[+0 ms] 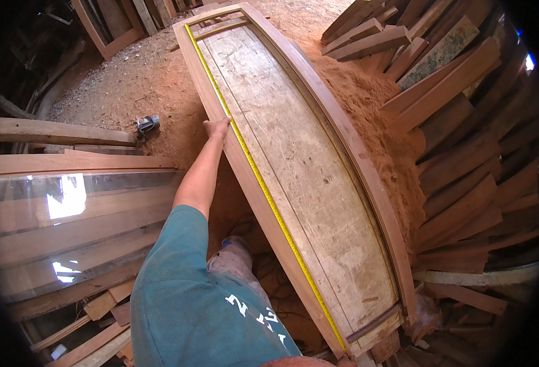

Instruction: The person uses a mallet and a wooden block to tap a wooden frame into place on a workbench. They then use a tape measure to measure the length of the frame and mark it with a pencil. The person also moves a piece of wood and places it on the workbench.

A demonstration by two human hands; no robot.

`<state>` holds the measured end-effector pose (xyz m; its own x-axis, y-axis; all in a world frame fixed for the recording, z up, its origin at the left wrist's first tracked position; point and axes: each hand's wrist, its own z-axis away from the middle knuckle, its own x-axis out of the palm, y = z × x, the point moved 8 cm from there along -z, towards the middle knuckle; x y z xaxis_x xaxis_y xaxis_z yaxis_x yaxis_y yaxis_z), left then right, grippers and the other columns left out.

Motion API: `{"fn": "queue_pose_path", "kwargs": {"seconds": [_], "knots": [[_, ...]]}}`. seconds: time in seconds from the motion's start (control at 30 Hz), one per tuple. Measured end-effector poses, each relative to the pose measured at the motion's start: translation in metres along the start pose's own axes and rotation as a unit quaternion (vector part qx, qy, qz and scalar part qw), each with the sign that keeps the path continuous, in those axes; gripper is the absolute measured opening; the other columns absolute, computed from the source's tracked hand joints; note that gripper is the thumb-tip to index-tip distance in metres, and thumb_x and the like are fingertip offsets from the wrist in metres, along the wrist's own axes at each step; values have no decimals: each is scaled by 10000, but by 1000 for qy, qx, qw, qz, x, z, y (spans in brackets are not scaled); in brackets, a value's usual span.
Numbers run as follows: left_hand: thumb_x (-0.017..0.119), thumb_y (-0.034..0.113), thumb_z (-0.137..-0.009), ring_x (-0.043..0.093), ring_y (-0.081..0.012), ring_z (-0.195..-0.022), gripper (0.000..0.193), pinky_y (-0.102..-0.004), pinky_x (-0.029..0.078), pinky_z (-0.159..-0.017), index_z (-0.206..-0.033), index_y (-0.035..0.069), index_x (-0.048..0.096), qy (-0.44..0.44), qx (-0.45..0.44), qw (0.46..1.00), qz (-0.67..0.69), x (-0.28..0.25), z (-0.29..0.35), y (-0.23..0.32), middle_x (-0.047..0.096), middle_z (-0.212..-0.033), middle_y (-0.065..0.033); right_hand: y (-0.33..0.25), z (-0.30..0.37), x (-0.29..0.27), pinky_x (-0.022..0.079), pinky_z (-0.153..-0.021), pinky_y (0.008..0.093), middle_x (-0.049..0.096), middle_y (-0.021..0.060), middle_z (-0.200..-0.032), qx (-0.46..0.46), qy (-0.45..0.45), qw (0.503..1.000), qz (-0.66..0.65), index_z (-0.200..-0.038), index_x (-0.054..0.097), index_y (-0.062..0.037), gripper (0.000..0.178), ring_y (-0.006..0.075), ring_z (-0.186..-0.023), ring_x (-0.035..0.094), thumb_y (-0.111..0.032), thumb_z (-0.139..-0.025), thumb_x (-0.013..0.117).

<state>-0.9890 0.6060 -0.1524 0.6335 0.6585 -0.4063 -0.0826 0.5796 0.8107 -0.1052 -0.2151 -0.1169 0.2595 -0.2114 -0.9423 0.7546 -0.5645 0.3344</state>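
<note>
The yellow tape measure (269,199) runs from the right hand (345,361) past the left hand (218,128); I cannot tell their grips

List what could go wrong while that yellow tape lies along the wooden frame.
The yellow tape could shift out of line: the left hand is only partway along it, and no hand is at its far end. The loose planks heaped to the right might slide toward the wooden frame if bumped.

Reddish sawdust (387,144) lies beside piled wooden boards (450,125).
</note>
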Motion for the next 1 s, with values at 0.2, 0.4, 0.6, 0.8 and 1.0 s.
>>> {"fn": "queue_pose_path", "kwargs": {"seconds": [0.2, 0.4, 0.6, 0.8, 1.0], "knots": [[913, 238, -703, 478, -377, -1382, 1100, -410, 377, -1167, -1499, -117, 244, 41, 43, 998, 3, 25, -45, -4, 476, -1457, -327, -30, -9, -24, 537, -820, 492, 707, 188, -1048, 96, -105, 986, -82, -1145, 714, -59, 378, 373, -919, 666, -365, -931, 657], [839, 325, -781, 422, -353, -1429, 1036, -417, 325, -1202, -1554, -63, 268, -176, 30, 983, 29, 36, -96, -48, 437, -1530, -272, -25, -36, -48, 568, -878, 462, 714, 192, -1131, 359, -161, 915, -90, -1223, 677, 0, 574, 349, -1034, 689, -449, -872, 745], [812, 359, -807, 428, -352, -1423, 990, -433, 327, -1201, -1547, -50, 297, -278, -31, 959, 31, 99, -103, -37, 438, -1535, -259, -32, -17, -84, 400, -1025, 623, 563, 153, -1388, 346, -125, 930, 5, -1229, 734, -229, 404, 386, -1270, 517, -423, -875, 735], [786, 393, -833, 434, -351, -1418, 947, -448, 330, -1200, -1541, -38, 327, -256, -55, 964, 43, 63, -96, -33, 439, -1540, -245, -44, -36, -113, 313, -1091, 613, 508, 126, -1437, 404, -180, 892, -90, -1251, 737, -245, 362, 362, -1356, 426, -364, -909, 722], [759, 428, -859, 440, -350, -1412, 908, -463, 332, -1199, -1535, -26, 357, -266, -57, 962, 23, 76, -83, -23, 440, -1546, -231, -51, -21, -116, 312, -1082, 579, 534, 104, -1381, 424, -190, 881, -85, -1241, 746, -253, 345, 344, -1318, 437, -353, -911, 725]]}}
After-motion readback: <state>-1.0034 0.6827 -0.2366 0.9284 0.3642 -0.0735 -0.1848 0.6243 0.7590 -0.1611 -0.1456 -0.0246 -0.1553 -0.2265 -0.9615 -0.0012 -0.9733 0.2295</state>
